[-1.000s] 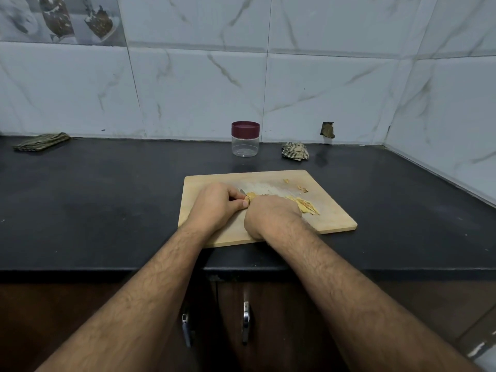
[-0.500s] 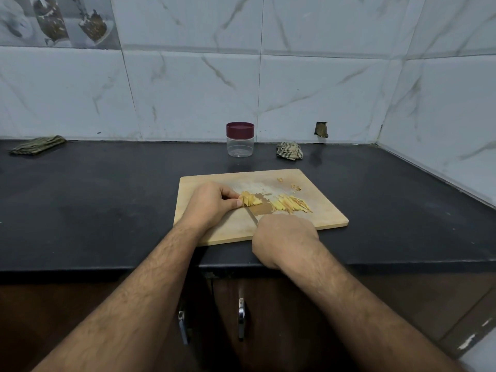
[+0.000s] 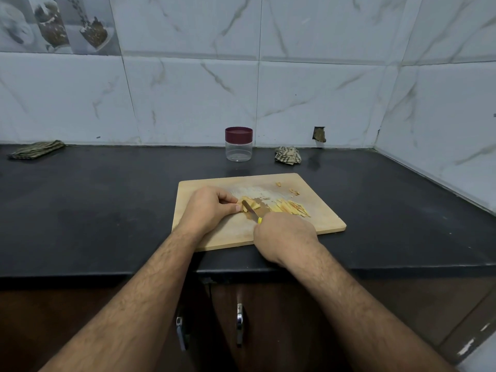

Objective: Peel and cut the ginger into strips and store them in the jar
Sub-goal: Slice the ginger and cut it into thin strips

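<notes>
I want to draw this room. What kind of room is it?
Most likely a home kitchen. A dark countertop runs along a tiled wall, a wooden cutting board holds ginger strips, and cupboard doors with metal handles sit below.

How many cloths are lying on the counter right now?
2: a folded cloth at the far left by the wall, and a crumpled cloth right of the jar.

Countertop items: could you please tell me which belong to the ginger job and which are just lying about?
In use: ginger piece, knife, cut strips, cutting board, lidded jar, left hand, right hand.
Lying about: folded cloth, crumpled cloth.
</notes>
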Available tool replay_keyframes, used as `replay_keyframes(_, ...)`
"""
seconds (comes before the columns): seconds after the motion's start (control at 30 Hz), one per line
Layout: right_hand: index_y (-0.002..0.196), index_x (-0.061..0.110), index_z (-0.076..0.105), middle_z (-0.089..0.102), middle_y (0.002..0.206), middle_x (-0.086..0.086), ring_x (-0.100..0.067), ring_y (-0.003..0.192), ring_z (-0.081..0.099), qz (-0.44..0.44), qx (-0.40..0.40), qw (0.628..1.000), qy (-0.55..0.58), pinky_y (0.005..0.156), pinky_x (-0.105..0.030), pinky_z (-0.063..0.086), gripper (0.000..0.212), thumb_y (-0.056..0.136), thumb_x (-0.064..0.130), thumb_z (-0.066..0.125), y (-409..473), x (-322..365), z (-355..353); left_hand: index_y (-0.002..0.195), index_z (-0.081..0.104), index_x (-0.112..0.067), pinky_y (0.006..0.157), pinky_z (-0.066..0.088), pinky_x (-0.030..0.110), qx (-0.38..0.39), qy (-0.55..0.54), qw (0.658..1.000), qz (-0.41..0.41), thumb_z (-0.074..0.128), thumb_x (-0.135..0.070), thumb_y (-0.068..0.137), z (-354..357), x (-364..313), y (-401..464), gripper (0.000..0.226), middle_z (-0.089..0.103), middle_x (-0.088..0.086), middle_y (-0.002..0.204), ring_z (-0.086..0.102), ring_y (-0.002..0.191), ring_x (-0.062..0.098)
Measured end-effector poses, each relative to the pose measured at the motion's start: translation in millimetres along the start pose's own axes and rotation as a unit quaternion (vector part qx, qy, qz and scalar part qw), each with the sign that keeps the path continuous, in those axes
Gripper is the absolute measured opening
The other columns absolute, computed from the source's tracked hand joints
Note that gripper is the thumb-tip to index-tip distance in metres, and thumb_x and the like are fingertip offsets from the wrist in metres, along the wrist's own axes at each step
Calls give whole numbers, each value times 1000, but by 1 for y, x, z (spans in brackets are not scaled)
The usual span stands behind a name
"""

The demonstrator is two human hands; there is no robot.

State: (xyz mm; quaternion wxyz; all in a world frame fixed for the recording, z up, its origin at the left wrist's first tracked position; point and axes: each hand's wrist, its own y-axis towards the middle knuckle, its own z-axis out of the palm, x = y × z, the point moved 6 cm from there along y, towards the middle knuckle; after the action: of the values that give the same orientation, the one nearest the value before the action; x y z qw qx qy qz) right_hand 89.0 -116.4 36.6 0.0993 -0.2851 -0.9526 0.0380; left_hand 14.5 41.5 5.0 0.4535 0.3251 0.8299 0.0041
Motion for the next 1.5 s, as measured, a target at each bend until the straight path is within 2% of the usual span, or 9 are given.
replay_keyframes(0.1,124,14,58,61,123,-6,-24,108,56,1,-4,1000,4,80,-35,40,31,102,24,37,2,1,-2,90,80,-23,82,52,21,6,-1,1000,-2,81,-24,79,0,2,1,11,75,-14,87,66,87,-1)
replay_keyframes(0.3,128,15,56,59,126,-6,-25,113,56,5,-14,1000,-2,80,-35,40,32,103,25,38,5,9,-6,88,80,-22,89,52,30,2,-7,1000,-7,81,-22,79,1,1,1,9,75,-13,89,66,90,3)
replay_keyframes(0.57,130,15,55,58,130,-6,-25,116,55,-2,-14,1000,-25,79,-34,38,33,103,22,38,8,16,-3,84,81,-24,89,52,34,4,-1,1000,-2,80,-23,80,1,2,2,5,75,-12,88,66,89,4)
replay_keyframes(1.1,131,15,54,57,133,-6,-25,119,55,10,4,1000,-29,79,-33,39,34,98,14,46,15,23,0,84,79,-24,88,52,28,2,0,1000,6,81,-17,79,-2,-4,-2,9,73,-17,87,66,88,2)
replay_keyframes(1.37,132,14,54,56,133,-6,-24,119,55,-1,0,999,-36,85,-34,42,35,98,12,44,23,27,-1,87,80,-21,86,52,28,-3,19,1000,15,81,-18,79,-2,-3,0,9,75,-12,88,66,87,2)
replay_keyframes(1.43,134,15,52,55,135,-6,-24,121,54,-3,1,999,-40,86,-34,42,37,99,12,44,26,28,-1,87,80,-20,83,51,24,-4,24,999,20,81,-18,79,-1,-3,1,9,75,-11,88,65,85,1)
replay_keyframes(1.5,140,17,49,53,139,-6,-24,124,52,-9,5,999,-47,90,-35,43,40,100,12,43,30,31,-1,88,80,-19,76,49,14,-6,32,999,26,80,-18,80,-1,-3,1,9,75,-12,89,63,81,-2)
